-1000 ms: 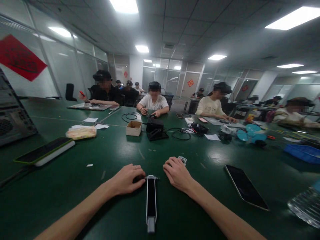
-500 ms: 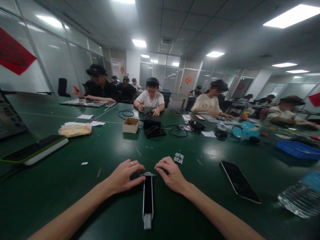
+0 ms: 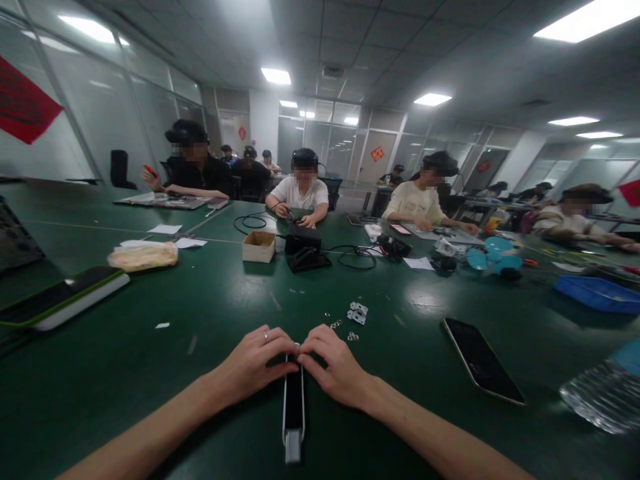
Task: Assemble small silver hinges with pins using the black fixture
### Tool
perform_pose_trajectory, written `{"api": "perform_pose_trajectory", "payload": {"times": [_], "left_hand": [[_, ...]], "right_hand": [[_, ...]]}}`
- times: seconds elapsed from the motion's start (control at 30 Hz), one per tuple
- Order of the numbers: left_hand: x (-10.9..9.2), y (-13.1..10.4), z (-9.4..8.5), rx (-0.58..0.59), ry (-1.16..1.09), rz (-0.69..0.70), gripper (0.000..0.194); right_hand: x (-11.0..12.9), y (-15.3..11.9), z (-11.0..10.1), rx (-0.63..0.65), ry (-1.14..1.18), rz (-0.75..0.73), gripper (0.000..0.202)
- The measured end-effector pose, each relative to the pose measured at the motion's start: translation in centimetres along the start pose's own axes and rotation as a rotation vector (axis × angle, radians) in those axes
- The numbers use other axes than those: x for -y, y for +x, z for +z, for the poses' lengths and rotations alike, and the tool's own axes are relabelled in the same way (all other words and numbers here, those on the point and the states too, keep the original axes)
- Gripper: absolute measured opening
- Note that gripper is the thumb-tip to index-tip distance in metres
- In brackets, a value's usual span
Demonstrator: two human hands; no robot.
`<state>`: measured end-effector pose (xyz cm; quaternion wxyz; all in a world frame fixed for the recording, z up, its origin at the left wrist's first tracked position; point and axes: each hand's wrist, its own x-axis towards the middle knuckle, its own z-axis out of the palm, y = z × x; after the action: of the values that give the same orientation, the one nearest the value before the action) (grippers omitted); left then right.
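Note:
A long, narrow black bar with white edges and a grey end piece (image 3: pixel 293 407) lies on the green table, pointing away from me. At its far end the fingertips of my left hand (image 3: pixel 257 363) and my right hand (image 3: pixel 335 367) come together in a pinch, nearly touching. Whatever small part they grip there is hidden behind the fingers. A ring is on a finger of my left hand. Just beyond my right hand lie several small metal rings (image 3: pixel 353 336) and two or more flat silver metal plates with holes (image 3: pixel 357 313).
A phone (image 3: pixel 483 360) and a clear water bottle (image 3: pixel 600 393) lie to the right, with a blue tray (image 3: pixel 597 295) behind. A small cardboard box (image 3: pixel 259 247) and a black device (image 3: pixel 303 245) stand ahead. Co-workers (image 3: pixel 303 190) sit across the table.
Both hands have moved inward and closed over the bar's far end, where a thin crosswise piece showed before. Small metal rings now show on the table near the plates.

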<state>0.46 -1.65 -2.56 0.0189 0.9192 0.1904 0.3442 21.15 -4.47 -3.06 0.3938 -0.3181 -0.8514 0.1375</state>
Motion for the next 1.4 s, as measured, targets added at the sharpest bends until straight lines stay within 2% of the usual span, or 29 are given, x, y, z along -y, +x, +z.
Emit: {"api": "perform_pose_trajectory", "payload": {"times": [0.37,0.57,0.8,0.9,1.03,1.2,1.4], "left_hand": [[-0.3,0.5,-0.7,-0.074,0.138,0.146,0.014],[0.2,0.3,-0.9,-0.020,0.187,0.087,0.014],[1.0,0.1,-1.8,-0.067,0.143,-0.014,0.010],[1.3,-0.1,-2.2,0.012,0.116,-0.082,0.012],[1.8,-0.5,-2.4,0.151,0.043,-0.167,0.012],[2.0,-0.7,-2.6,0.255,-0.039,-0.272,0.012],[1.9,-0.7,-2.6,0.334,-0.075,-0.351,0.014]], "right_hand": [[-0.1,0.0,0.0,-0.010,0.027,-0.013,0.017],[0.1,0.0,-0.2,-0.017,0.019,0.003,0.013],[-1.1,0.1,-0.7,-0.086,-0.093,0.018,0.011],[-1.9,0.1,-1.0,-0.079,-0.140,0.072,0.010],[-2.3,0.1,-1.1,0.034,-0.206,0.159,0.006],[-1.9,0.0,-1.1,0.149,-0.257,0.177,0.007],[-1.4,0.2,-1.2,0.172,-0.267,0.192,0.006]]}}
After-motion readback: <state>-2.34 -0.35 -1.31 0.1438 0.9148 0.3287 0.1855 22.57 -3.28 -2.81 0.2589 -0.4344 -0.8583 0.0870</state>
